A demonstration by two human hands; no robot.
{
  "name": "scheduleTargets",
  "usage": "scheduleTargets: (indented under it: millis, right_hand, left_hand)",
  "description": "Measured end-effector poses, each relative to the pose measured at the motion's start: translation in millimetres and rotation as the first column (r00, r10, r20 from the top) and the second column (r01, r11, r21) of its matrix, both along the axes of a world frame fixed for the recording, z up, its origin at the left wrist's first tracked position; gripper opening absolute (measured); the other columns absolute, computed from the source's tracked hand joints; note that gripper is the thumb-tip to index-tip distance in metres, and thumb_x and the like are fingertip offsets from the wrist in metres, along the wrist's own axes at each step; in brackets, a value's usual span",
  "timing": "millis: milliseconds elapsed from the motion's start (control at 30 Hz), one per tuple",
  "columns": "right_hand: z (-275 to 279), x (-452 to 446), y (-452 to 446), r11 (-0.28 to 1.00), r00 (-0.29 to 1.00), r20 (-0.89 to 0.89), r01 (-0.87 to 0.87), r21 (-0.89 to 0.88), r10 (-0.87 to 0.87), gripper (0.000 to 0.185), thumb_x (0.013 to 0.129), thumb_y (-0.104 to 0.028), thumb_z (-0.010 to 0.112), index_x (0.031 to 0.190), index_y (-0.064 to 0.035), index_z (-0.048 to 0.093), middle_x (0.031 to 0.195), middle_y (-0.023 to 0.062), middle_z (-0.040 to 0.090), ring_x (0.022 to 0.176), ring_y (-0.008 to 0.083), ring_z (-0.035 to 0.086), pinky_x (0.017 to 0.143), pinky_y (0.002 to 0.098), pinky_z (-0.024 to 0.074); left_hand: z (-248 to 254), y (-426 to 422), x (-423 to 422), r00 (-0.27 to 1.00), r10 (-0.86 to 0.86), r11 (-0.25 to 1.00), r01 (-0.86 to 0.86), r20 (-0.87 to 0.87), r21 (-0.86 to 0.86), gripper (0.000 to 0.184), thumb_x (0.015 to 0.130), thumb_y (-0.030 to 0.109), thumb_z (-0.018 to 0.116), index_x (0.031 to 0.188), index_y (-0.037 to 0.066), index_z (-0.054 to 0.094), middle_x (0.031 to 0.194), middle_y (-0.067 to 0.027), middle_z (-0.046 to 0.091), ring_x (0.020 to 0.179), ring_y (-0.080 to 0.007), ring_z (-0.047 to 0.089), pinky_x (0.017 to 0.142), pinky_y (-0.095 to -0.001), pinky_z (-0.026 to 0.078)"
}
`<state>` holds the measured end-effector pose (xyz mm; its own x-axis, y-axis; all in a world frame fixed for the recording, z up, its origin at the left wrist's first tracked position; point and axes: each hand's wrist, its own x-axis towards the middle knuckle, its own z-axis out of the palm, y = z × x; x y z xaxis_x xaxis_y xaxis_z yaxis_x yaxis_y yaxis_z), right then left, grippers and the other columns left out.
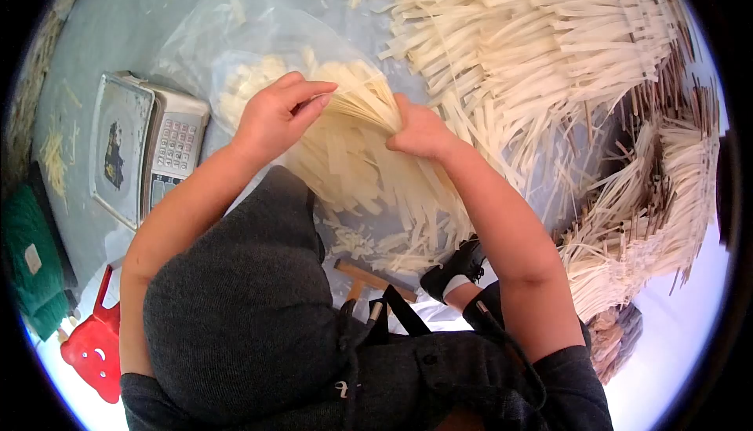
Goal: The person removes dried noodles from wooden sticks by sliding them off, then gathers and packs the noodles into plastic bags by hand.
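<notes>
The bundle of pale flat strips [367, 100] is held in the air in front of the body, above a heap of loose strips [353, 160] and just beside a clear plastic bag [282, 25] in which more strips can be seen. One end of the bundle is gripped in the right hand [423, 129], with the fingers closed around it. The left hand [274, 117] is placed at the opposite side, the fingers partly curled and the tips of thumb and forefinger brought close to the edge of the bundle; whether a strip is pinched there cannot be told.

For good handling, the grip of the right hand should be kept firm but not crushing, since the thin strips are likely to be brittle. The strips should be kept parallel, and stray ends should be aligned by light contact from the left fingertips rather than by pulling. Bending should be kept gentle and spread along the whole bundle, as sharp folds may cause breakage. The bundle should be kept apart from the spread of strips [533, 39] at the upper right, where tangling could occur. Contact between the left forearm and the scale [182, 109], which is placed near it, should be avoided.
</notes>
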<state>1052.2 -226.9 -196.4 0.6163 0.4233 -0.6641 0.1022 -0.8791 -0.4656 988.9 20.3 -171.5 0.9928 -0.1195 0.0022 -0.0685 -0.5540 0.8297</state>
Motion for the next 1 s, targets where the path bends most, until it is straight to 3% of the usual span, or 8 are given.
scheduleTargets:
  millis: [233,300,433,533,600,833,900,1000]
  right_hand:
    - [-9.6,-11.3,40.6,0.987,0.996,-0.069,-0.042,0.155,0.054,0.076,0.063,-0.023,0.069,0.129,0.0008,0.040,0.104,0.0270,0.062,0.096,0.0412,0.062,0.081,0.0436,0.0504]
    - [-1.4,-11.8,52.8,0.999,0.999,-0.036,-0.003,-0.043,0.001,0.082,0.064,-0.028,0.072,0.132,0.0024,0.037,0.105,0.0272,0.062,0.100,0.0406,0.061,0.084,0.0439,0.0493]
    - [-19.2,3.7,77.1,0.992,0.993,0.002,0.119,0.045,-0.119,0.078,0.063,-0.029,0.074,0.129,-0.0023,0.041,0.110,0.0237,0.062,0.103,0.0391,0.060,0.088,0.0430,0.0488]
    - [-47.8,27.1,86.3,0.788,0.970,0.235,-0.093,0.608,-0.068,0.085,0.065,-0.034,0.076,0.133,-0.0021,0.038,0.117,0.0231,0.059,0.111,0.0374,0.057,0.094,0.0412,0.0458]
    - [-59.2,37.7,88.2,0.973,0.959,0.256,-0.167,0.162,0.122,0.091,0.065,-0.039,0.078,0.136,-0.0021,0.035,0.129,0.0240,0.051,0.122,0.0366,0.049,0.099,0.0407,0.0429]
    - [-79.0,9.8,13.3,0.859,0.888,0.411,-0.364,0.359,0.205,0.100,0.069,-0.047,0.077,0.144,-0.0027,0.027,0.141,0.0244,0.038,0.134,0.0375,0.033,0.109,0.0440,0.0315]
    - [-64.8,-6.1,0.3,0.970,0.926,0.378,-0.093,0.223,0.002,0.090,0.078,-0.046,0.069,0.146,-0.0056,0.026,0.139,0.0224,0.041,0.130,0.0390,0.038,0.106,0.0443,0.0327]
    - [-72.1,-14.6,12.1,0.980,0.884,0.427,-0.196,-0.035,0.192,0.087,0.080,-0.049,0.064,0.146,-0.0066,0.026,0.135,0.0193,0.046,0.125,0.0370,0.042,0.104,0.0442,0.0333]
  left_hand:
    - [5.0,-7.6,4.6,0.995,0.089,0.992,-0.092,0.040,0.090,0.019,0.088,0.015,0.061,0.106,0.011,0.068,0.077,-0.0074,0.057,0.063,-0.0237,0.057,0.058,-0.0335,0.046]
    - [0.4,-7.8,1.1,0.988,-0.057,0.960,0.015,0.144,0.279,0.024,0.089,0.009,0.061,0.111,0.008,0.066,0.074,-0.0076,0.052,0.062,-0.0186,0.052,0.058,-0.0300,0.044]
    - [-0.1,-19.4,-5.0,0.992,-0.090,0.987,0.078,0.085,0.142,0.026,0.089,0.010,0.061,0.114,0.009,0.065,0.075,-0.0079,0.054,0.065,-0.0188,0.055,0.058,-0.0319,0.046]
    - [4.9,-24.8,-4.3,0.997,-0.069,0.998,0.069,0.036,0.015,0.027,0.089,0.013,0.063,0.115,0.009,0.065,0.077,-0.0078,0.056,0.067,-0.0188,0.058,0.060,-0.0316,0.048]
    - [2.1,-24.1,-4.5,0.998,-0.029,1.000,0.029,-0.058,-0.008,0.031,0.088,0.016,0.065,0.118,0.009,0.064,0.080,-0.0071,0.059,0.070,-0.0188,0.060,0.062,-0.0301,0.050]
    - [-26.4,21.8,-26.1,0.949,0.056,0.998,-0.045,-0.309,0.040,0.028,0.088,0.032,0.062,0.102,0.008,0.066,0.093,-0.0121,0.065,0.078,-0.0277,0.064,0.070,-0.0372,0.052]
    - [-34.0,42.6,-29.4,0.650,0.071,0.916,0.257,-0.756,0.307,0.039,0.087,0.043,0.061,0.097,0.005,0.065,0.093,-0.0142,0.067,0.082,-0.0310,0.065,0.073,-0.0403,0.051]
    - [-68.5,48.2,-58.9,0.735,0.025,0.923,0.243,-0.678,0.297,0.048,0.085,0.050,0.059,0.088,0.003,0.067,0.083,-0.0151,0.068,0.081,-0.0327,0.065,0.073,-0.0420,0.050]
